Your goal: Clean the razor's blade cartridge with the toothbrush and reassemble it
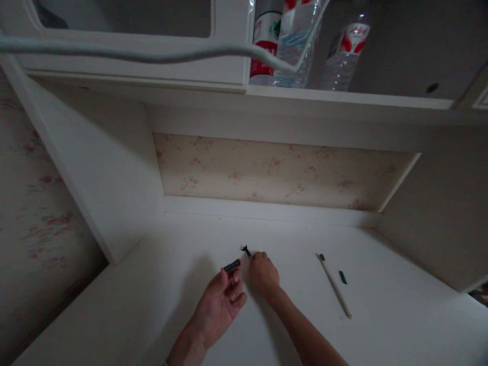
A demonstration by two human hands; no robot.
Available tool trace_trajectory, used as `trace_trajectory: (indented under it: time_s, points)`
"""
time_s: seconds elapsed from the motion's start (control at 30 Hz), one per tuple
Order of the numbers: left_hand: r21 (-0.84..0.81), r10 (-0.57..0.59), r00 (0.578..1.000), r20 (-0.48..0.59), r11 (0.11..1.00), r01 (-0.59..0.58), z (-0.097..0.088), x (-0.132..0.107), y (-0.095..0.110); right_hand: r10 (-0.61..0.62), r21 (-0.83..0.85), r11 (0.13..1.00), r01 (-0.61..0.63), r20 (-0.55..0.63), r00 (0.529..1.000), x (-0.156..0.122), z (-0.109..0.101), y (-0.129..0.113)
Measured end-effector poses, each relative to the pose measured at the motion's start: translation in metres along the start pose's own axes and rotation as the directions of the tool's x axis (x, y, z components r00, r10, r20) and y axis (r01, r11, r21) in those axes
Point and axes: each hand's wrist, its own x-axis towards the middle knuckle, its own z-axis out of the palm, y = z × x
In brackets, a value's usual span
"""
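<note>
My left hand is raised above the white desktop, its thumb and fingers pinching a small, dark, oblong piece with faint marks along it. To its right, my right hand is low over the desk with its fingers curled together. A small black thing with a forked end sticks out from those fingertips. Its kind is too small to make out, and its near end is hidden by the hand. The two held things are close together but apart.
On the desk to the right lie a slim white pen-like stick with a dark end and a small dark green piece. Overhead, a pale cable crosses the cabinet front. Several plastic bottles stand on the shelf. Side panels flank the desk.
</note>
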Motion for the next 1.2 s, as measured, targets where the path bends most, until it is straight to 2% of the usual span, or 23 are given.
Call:
trace_trajectory:
  time_s: [0.17, 0.23, 0.3, 0.37, 0.47, 0.57, 0.77, 0.87, 1.03, 1.2]
  points:
    - [-0.058, -0.012, 0.999, 0.029, 0.998, 0.014, -0.007, -0.004, -0.007, -0.037, 0.145, 0.989, 0.044, -0.051, 0.998, -0.022, -0.008, 0.013]
    - [-0.057, -0.01, 1.0, 0.023, 0.998, 0.011, -0.009, -0.007, -0.006, -0.042, 0.311, 0.949, 0.058, -0.058, 0.997, -0.034, -0.011, 0.02]
    - [-0.048, -0.005, 1.0, 0.017, 0.999, 0.006, -0.009, -0.01, -0.004, -0.04, 0.549, 0.833, 0.068, -0.063, 0.997, -0.048, -0.014, 0.026]
    - [-0.036, 0.005, 1.0, 0.015, 0.999, -0.005, -0.009, -0.012, -0.003, -0.035, 0.751, 0.658, 0.052, -0.039, 0.999, -0.062, -0.018, 0.028]
    - [-0.005, 0.004, 1.0, 0.002, 1.0, -0.004, -0.009, -0.014, -0.003, -0.077, 0.921, 0.387, -0.034, 0.069, 0.995, -0.082, -0.027, 0.023]
    - [0.049, -0.005, 1.0, -0.014, 0.999, 0.006, -0.01, -0.015, -0.005, -0.145, 0.982, 0.148, -0.114, 0.136, 0.98, -0.097, -0.036, 0.013]
    - [0.151, 0.0, 0.999, -0.034, 0.988, 0.005, -0.011, -0.014, -0.005, -0.192, 0.965, -0.055, -0.258, 0.243, 0.951, -0.112, -0.043, -0.004]
    - [0.18, -0.014, 1.0, -0.028, 0.984, 0.019, -0.012, -0.013, -0.005, -0.186, 0.956, -0.09, -0.279, 0.259, 0.948, -0.117, -0.037, -0.009]
    - [0.223, -0.025, 0.999, -0.043, 0.974, 0.034, -0.013, -0.012, -0.006, -0.262, 0.977, -0.014, -0.212, 0.201, 0.944, -0.122, -0.027, -0.013]
    - [0.232, -0.039, 0.998, -0.058, 0.971, 0.051, -0.014, -0.013, -0.008, -0.227, 0.956, -0.029, -0.292, 0.278, 0.933, -0.123, -0.029, -0.013]
